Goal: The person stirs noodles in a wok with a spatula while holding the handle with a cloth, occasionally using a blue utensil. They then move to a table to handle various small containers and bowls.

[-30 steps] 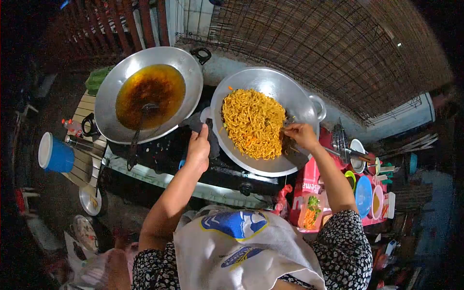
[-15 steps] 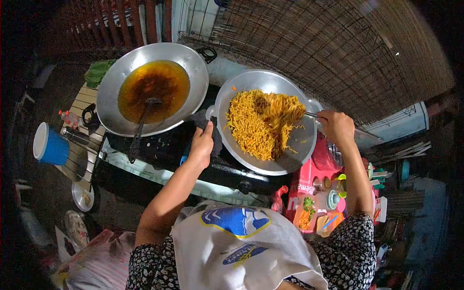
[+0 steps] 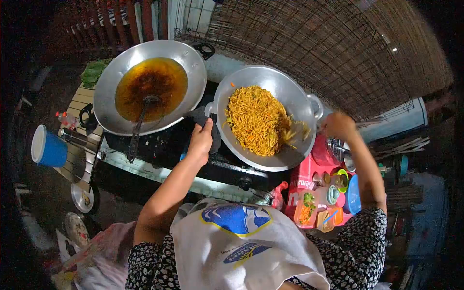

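My left hand (image 3: 201, 140) is closed on a dark cloth (image 3: 212, 137) at the near-left handle of a metal wok (image 3: 273, 75). Yellow-brown fried noodles (image 3: 258, 121) with orange bits are heaped in this wok. Just off its right rim, my right hand (image 3: 340, 126) is curled and smeared by motion, around the handle of a metal cooking utensil. The head of that utensil is hidden or blurred near the noodles at the wok's right side.
A larger wok (image 3: 106, 72) of orange-brown oil stands on the left of the stove (image 3: 164, 150), a skimmer (image 3: 137, 128) resting in it. Right of the stove, a pink surface (image 3: 304, 179) bears several small containers. A blue tub (image 3: 50, 150) stands far left, a woven screen (image 3: 309, 53) behind.
My right hand has moved right and slightly down with the utensil. Noodles lifted before have dropped into the heap, with some blurred at its right. My left hand stays on the cloth.
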Tool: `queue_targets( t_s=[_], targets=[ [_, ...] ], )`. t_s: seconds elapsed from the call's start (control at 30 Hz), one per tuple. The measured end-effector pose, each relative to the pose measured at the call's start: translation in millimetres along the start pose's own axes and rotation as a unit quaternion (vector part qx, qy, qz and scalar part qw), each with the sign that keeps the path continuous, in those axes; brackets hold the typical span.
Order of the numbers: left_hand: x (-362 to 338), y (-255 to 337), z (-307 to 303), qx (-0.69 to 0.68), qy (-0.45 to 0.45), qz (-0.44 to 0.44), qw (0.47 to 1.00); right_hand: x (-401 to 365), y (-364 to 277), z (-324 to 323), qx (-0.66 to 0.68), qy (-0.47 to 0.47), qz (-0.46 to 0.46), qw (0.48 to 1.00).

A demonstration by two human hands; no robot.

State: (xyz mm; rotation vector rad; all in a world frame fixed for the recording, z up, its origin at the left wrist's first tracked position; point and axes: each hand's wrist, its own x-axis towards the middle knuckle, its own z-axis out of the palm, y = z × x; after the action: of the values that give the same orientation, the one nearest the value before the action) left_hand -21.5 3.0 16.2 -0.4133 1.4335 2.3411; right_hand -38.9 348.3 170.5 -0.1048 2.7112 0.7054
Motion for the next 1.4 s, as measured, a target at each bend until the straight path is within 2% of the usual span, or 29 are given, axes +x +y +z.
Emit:
queue_targets(
  t_s=[0.07, 0.13, 0.2, 0.23, 0.3, 0.37, 0.43, 0.5, 0.57, 0.63, 0.7, 0.73, 0.77, 0.83, 0.9, 1.0, 1.1, 1.17, 1.2, 1.23, 1.3, 1.33, 1.4],
  targets=[
    [7.0, -10.3, 2.1, 0.017, 0.028, 0.034, 0.999, 17.0, -21.3, 58.5, 0.132, 0.07, -0.168, 0.974],
    [3.3, -12.1, 6.1, 0.034, 0.054, 0.069, 0.996, 24.1, -70.0, 79.1, 0.283, 0.015, -0.074, 0.956],
    [-9.7, 2.1, 9.6, 0.018, 0.027, 0.055, 0.998, 22.6, -105.6, 97.4, 0.401, 0.116, -0.008, 0.909],
    [-12.4, 7.2, 12.8, 0.019, 0.028, 0.056, 0.998, 22.9, -106.3, 99.2, 0.402, 0.117, -0.008, 0.908],
    [-14.0, 15.8, 19.8, 0.092, 0.116, -0.023, 0.989, 24.3, -104.1, 100.2, 0.475, 0.102, 0.043, 0.873],
    [3.5, -3.2, 7.3, 0.084, 0.103, 0.005, 0.991, 22.7, -88.0, 103.4, 0.467, 0.108, 0.028, 0.877],
    [-1.7, 3.4, 9.8, 0.074, 0.089, 0.034, 0.993, 15.9, -78.9, 96.0, 0.6, 0.097, -0.001, 0.794],
    [-12.0, 12.7, 15.3, 0.057, 0.092, -0.004, 0.994, 7.0, -66.9, 84.5, 0.586, 0.111, 0.019, 0.802],
    [-7.2, 7.3, 12.3, 0.055, 0.087, 0.007, 0.995, 0.6, -50.4, 73.3, 0.489, 0.145, 0.034, 0.86],
    [-5.7, 5.7, 9.3, 0.054, 0.08, 0.018, 0.995, -20.1, -49.5, 29.0, 0.46, 0.124, 0.054, 0.877],
    [-6.6, 5.5, 6.9, 0.027, 0.026, -0.003, 0.999, -27.6, -42.9, 14.5, 0.285, 0.202, 0.056, 0.935],
    [-1.5, 0.0, 4.1, 0.026, 0.025, -0.004, 0.999, -32.4, -46.0, 2.5, 0.217, 0.192, 0.107, 0.951],
    [8.3, -9.9, 0.1, 0.021, 0.034, 0.022, 0.999, -34.4, -47.6, -1.9, 0.216, 0.192, 0.108, 0.951],
    [1.7, -1.4, 5.3, 0.014, 0.043, 0.046, 0.998, -35.5, -49.5, -6.8, 0.096, 0.305, 0.065, 0.945],
    [-10.8, 10.3, 9.8, 0.04, 0.049, -0.019, 0.998, -28.1, -49.0, -8.3, 0.05, 0.31, 0.05, 0.948],
    [-8.4, 7.4, 6.1, 0.031, 0.027, -0.002, 0.999, -24.1, -42.6, -13.3, 0.037, 0.302, 0.024, 0.952],
    [-4.1, 2.7, 3.0, 0.024, 0.017, 0.018, 0.999, -25.7, -32.3, -24.1, 0.031, 0.281, 0.003, 0.959],
    [-2.3, -7.2, -1.8, 0.015, 0.002, 0.013, 1.0, -35.3, -28.4, -38.6, 0.001, 0.168, 0.029, 0.985],
    [2.8, -2.7, -2.5, 0.005, -0.016, 0.023, 1.0, -31.0, -16.5, -32.4, -0.009, 0.144, 0.041, 0.989],
    [-18.7, 19.7, 15.6, 0.055, 0.066, -0.013, 0.996, -28.0, -5.8, -25.0, -0.008, 0.152, 0.043, 0.987],
    [-8.5, 11.3, 7.2, 0.028, 0.006, 0.032, 0.999, -28.0, 7.8, -12.6, -0.015, 0.072, 0.028, 0.997],
    [-10.2, 11.8, 9.7, 0.028, 0.005, 0.031, 0.999, -33.0, 0.5, -19.6, 0.005, -0.003, -0.021, 1.0],
    [-17.2, 18.2, 16.9, 0.01, 0.044, -0.014, 0.999, -11.8, -1.4, 35.3, 0.155, -0.061, -0.164, 0.972]
  ],
)
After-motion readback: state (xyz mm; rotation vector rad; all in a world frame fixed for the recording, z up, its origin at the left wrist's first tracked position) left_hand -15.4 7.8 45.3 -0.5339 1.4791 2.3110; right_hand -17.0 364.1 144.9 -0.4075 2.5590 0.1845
